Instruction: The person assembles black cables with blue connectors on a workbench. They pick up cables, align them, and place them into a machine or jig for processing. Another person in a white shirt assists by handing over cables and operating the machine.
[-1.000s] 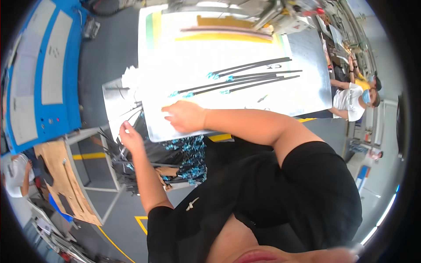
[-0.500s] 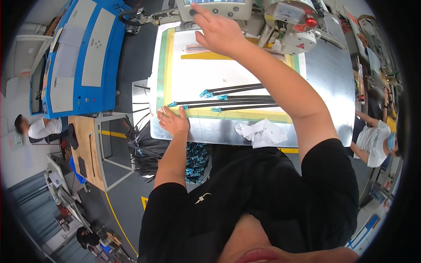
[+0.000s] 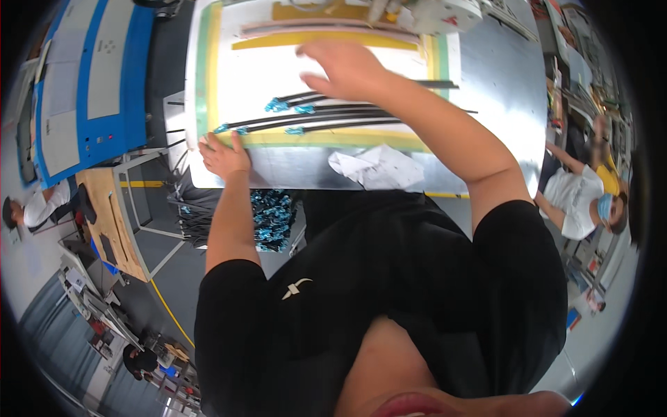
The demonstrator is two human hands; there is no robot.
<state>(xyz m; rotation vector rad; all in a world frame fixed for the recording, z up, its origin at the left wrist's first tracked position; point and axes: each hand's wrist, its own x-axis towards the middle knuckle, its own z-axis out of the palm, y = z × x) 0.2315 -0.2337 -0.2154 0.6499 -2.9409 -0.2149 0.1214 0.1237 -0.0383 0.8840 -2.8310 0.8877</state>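
Several black cables (image 3: pixel 333 113) with shiny blue ends (image 3: pixel 294 131) lie side by side across a white work board (image 3: pixel 260 73) edged with green and yellow tape. My left hand (image 3: pixel 226 158) rests on the board's near left corner, fingers spread, thumb close to the nearest blue ends; whether it touches them I cannot tell. Over the board, beyond the cables, my right hand (image 3: pixel 344 69) hovers with fingers apart and nothing in it, slightly blurred. Its forearm covers part of the cables. Behind it lies a long yellow strip (image 3: pixel 278 42).
A crumpled white cloth (image 3: pixel 379 167) lies on the metal near edge. Below the table, at left, hangs a bundle of black cables with blue ends (image 3: pixel 272 219). A machine head (image 3: pixel 445 15) stands at the back right, a blue cabinet (image 3: pixel 128 83) at left. Co-workers sit on both sides.
My right hand has come back from the screen at the rear, down toward the cables. My left hand stays at the board's corner. The whole view has shifted, with the table now higher and further left.
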